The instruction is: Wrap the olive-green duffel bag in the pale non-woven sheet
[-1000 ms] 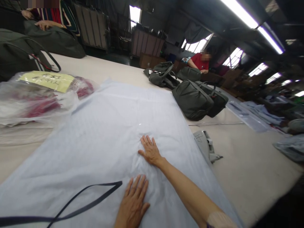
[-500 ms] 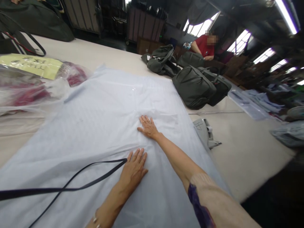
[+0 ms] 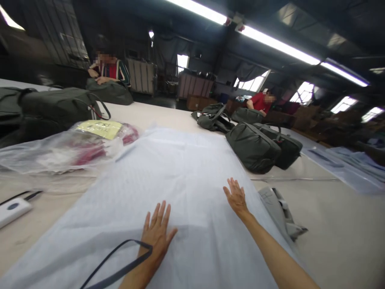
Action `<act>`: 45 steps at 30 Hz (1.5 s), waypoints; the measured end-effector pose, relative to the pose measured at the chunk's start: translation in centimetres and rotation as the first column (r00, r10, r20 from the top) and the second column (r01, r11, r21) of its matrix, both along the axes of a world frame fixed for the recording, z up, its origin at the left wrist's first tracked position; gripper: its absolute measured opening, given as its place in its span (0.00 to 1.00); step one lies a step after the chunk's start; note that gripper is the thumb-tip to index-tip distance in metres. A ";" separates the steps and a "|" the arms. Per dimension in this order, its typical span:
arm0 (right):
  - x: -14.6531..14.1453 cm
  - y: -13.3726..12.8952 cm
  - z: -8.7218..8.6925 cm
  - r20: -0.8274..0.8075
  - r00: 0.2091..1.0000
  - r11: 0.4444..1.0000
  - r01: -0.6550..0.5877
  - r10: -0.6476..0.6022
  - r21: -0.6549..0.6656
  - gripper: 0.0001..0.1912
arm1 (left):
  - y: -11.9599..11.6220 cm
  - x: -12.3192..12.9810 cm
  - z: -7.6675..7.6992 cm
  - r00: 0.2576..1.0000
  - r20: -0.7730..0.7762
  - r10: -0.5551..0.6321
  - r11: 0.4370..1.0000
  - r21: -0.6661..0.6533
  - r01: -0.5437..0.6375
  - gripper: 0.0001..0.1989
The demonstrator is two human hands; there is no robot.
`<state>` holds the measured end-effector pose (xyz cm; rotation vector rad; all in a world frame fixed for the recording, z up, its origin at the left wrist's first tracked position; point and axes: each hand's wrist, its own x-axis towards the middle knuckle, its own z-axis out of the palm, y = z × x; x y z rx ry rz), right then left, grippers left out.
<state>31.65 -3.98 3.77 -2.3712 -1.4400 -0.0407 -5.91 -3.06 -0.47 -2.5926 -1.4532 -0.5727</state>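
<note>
A pale bluish-white sheet (image 3: 192,160) lies spread over the table, with soft creases in it. On its near part my left hand (image 3: 157,235) rests with fingers apart, holding nothing. A dark strap (image 3: 120,273) loops across the left wrist. Farther right, my right hand (image 3: 236,195) is over the sheet near its right side, fingers spread and nothing in them; whether its palm touches the sheet I cannot tell. Just past the sheet's right edge sits a grey-white tool with handwriting on it (image 3: 279,208).
Dark green bags (image 3: 254,146) stand at the back right and more bags (image 3: 57,108) at the left. A clear plastic bag with a yellow label (image 3: 100,128) lies beside the sheet. A white device (image 3: 13,210) is at the left edge. Two people work beyond the table.
The view has tilted up and shows more of the room. My right hand has moved right, away from my left hand. The strap now crosses my left wrist instead of ending by its fingers.
</note>
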 end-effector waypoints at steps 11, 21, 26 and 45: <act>5.2 -4.1 -4.8 -0.030 0.999 0.995 0.019 -0.022 -0.097 0.40 | 7.0 -0.1 -1.5 0.969 -0.178 0.170 0.956 -0.209 -0.206 0.34; 10.2 -8.6 -8.1 -0.080 0.987 0.989 0.138 -0.141 -0.047 0.41 | 8.2 4.4 -2.5 0.994 -0.107 0.018 0.988 -0.150 -0.035 0.33; 10.3 -10.0 -8.9 -0.024 0.996 0.992 0.088 -0.090 -0.091 0.41 | 4.7 3.8 -4.1 0.993 -0.104 -0.061 0.998 -0.015 0.060 0.36; 4.7 -3.6 -3.0 0.084 0.995 0.998 -0.060 0.059 0.003 0.38 | 16.5 6.7 -0.2 0.991 -0.124 -0.053 0.984 -0.178 0.031 0.32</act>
